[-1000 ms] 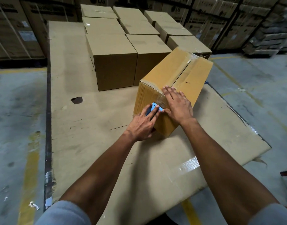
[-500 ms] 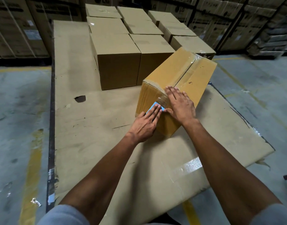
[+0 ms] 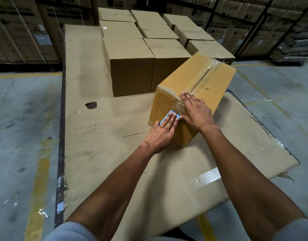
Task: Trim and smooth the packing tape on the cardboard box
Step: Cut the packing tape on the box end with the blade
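A long tan cardboard box [image 3: 188, 75] lies at an angle on a flat cardboard sheet [image 3: 101, 136]. Clear packing tape [image 3: 201, 73] runs along its top seam and down the near end face. My left hand [image 3: 162, 133] presses a small light-blue cutter [image 3: 169, 115] flat against the near end face, fingers straight over it. My right hand [image 3: 196, 111] lies flat, fingers spread, over the taped top edge and end face, right beside the left hand's fingertips.
Several sealed brown boxes [image 3: 130, 66] stand in rows just behind the tan box. A dark hole [image 3: 91, 105] marks the sheet at left. Stacked cartons [image 3: 22, 30] line the back wall. Concrete floor with yellow lines [image 3: 40, 171] surrounds the sheet.
My left hand's fingers have flattened over the blue cutter against the end face. My right hand stays flat on the taped corner. The head view has shifted slightly.
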The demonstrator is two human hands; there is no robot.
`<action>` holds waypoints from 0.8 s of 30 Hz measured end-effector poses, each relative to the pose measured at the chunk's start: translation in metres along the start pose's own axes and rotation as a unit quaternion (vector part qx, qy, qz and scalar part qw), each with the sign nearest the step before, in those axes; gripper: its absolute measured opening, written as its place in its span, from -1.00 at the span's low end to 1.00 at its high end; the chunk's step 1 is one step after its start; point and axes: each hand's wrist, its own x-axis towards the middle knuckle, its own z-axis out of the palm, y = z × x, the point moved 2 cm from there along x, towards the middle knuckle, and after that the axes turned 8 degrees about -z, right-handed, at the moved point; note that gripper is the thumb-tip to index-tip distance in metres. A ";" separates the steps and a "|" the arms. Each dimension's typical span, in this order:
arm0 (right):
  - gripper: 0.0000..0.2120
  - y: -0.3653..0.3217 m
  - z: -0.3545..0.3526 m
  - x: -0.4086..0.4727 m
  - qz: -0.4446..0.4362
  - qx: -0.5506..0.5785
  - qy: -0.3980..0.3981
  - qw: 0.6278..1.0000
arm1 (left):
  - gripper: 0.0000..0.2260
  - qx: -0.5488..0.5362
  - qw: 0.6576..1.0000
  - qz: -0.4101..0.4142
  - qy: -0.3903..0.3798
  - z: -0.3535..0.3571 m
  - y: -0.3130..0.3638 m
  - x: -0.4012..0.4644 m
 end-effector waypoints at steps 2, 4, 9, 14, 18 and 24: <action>-0.06 -0.002 0.000 -0.001 0.004 -0.002 0.007 1.000 | -0.34 -0.005 1.000 -0.005 -0.009 -0.001 0.001 0.001; -0.07 -0.003 0.000 -0.001 0.006 -0.002 0.014 1.000 | -0.34 -0.007 1.000 -0.007 -0.020 -0.002 0.001 0.003; -0.08 -0.004 -0.001 0.000 0.015 -0.007 0.024 1.000 | -0.32 -0.009 0.999 -0.011 -0.034 -0.006 -0.001 0.007; -0.08 -0.005 -0.002 0.001 0.022 -0.005 0.026 0.999 | -0.30 -0.001 0.999 -0.003 -0.041 -0.005 -0.004 0.010; -0.08 -0.006 -0.001 0.001 0.029 -0.004 0.027 0.999 | -0.28 0.002 0.999 -0.002 -0.049 -0.008 -0.005 0.012; 0.06 -0.008 -0.001 0.000 0.028 -0.015 0.018 0.999 | -0.34 -0.029 0.996 -0.012 -0.084 -0.006 0.000 0.009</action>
